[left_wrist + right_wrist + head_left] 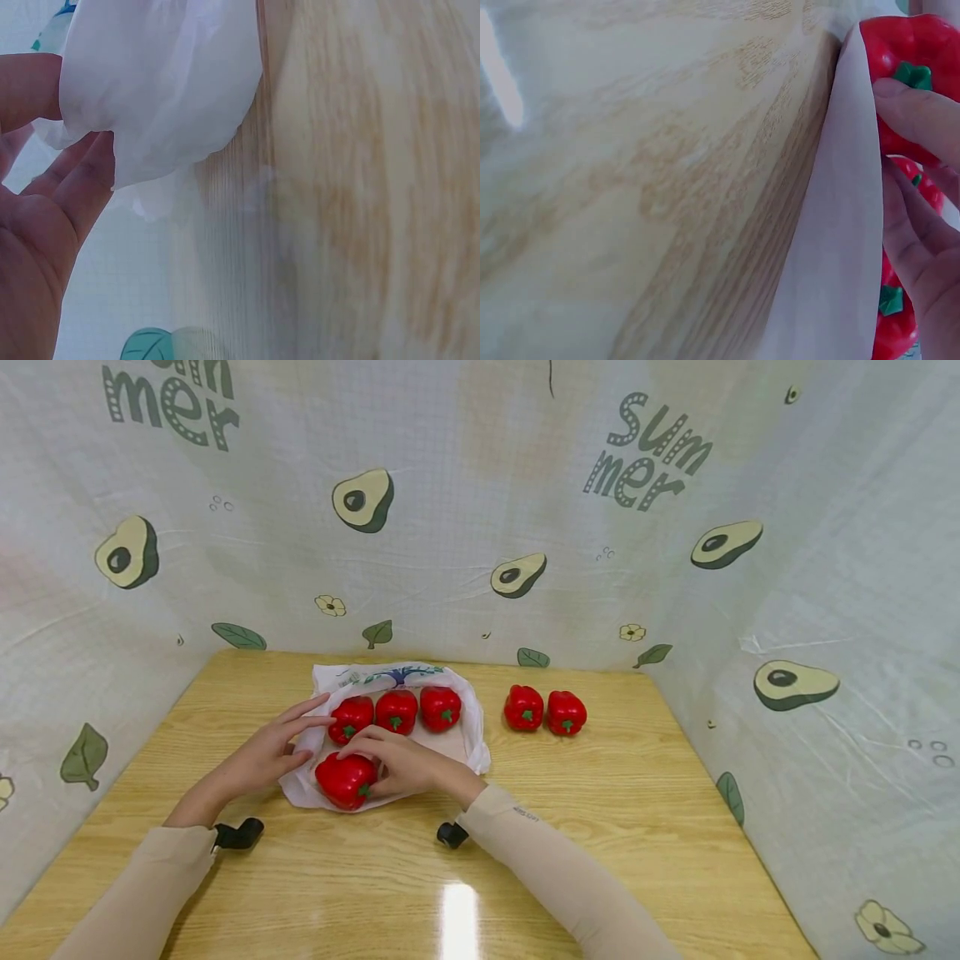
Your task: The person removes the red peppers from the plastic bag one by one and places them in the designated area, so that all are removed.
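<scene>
A white plastic bag (pixel 474 727) with a printed tree lies spread on the table, its edges raised. Inside it, a back row holds three red bell peppers: left (pixel 351 718), middle (pixel 396 712) and right (pixel 440 708). My right hand (pixel 408 764) grips another bell pepper (pixel 343 781) at the bag's front left, thumb beside its green stem in the right wrist view. At the left side, my left hand (pixel 258 760) holds the bag's edge between thumb and fingers; the left wrist view shows the fingertips partly hidden by the plastic.
To the right of the bag, two more red bell peppers (pixel 523 708) (pixel 566 713) stand side by side on the wooden table (pixel 600 843). A printed curtain (pixel 450 510) hangs behind the table and along both sides.
</scene>
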`<control>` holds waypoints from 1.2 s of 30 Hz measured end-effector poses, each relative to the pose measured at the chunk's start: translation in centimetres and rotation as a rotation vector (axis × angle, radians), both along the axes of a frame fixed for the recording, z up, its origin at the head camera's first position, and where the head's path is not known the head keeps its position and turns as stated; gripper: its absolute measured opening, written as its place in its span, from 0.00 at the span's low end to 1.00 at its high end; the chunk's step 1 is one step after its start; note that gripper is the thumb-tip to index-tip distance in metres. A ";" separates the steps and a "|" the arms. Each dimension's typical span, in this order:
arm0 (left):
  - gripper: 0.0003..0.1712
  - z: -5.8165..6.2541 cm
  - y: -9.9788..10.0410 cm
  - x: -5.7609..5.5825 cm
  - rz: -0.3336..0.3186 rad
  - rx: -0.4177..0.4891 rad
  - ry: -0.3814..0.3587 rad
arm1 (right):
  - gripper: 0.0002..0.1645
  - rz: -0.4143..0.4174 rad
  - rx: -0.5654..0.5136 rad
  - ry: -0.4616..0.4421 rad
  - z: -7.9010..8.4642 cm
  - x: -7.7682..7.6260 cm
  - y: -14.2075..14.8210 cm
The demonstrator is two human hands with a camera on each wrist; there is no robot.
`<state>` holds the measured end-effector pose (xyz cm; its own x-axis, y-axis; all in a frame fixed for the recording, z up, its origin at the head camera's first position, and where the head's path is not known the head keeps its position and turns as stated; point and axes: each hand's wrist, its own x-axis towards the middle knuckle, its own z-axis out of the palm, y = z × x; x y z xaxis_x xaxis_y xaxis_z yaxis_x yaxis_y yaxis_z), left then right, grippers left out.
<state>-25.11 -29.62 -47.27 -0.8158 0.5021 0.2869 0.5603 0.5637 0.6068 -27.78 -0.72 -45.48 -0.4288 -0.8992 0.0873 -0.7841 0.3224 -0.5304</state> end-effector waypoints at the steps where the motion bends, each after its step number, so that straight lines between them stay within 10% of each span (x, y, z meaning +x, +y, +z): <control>1: 0.35 0.0 0.0 0.0 0.001 -0.001 0.002 | 0.37 -0.002 0.003 0.016 0.0 0.0 0.0; 36: 0.33 0.6 0.1 0.3 0.013 -0.020 -0.011 | 0.34 -0.195 0.001 0.070 0.7 -0.7 5.3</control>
<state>-24.80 -29.51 -46.71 -0.8253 0.4970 0.2680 0.5463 0.5830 0.6014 -28.46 4.60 -44.80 -0.5879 -0.7997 0.1220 -0.7417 0.4727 -0.4759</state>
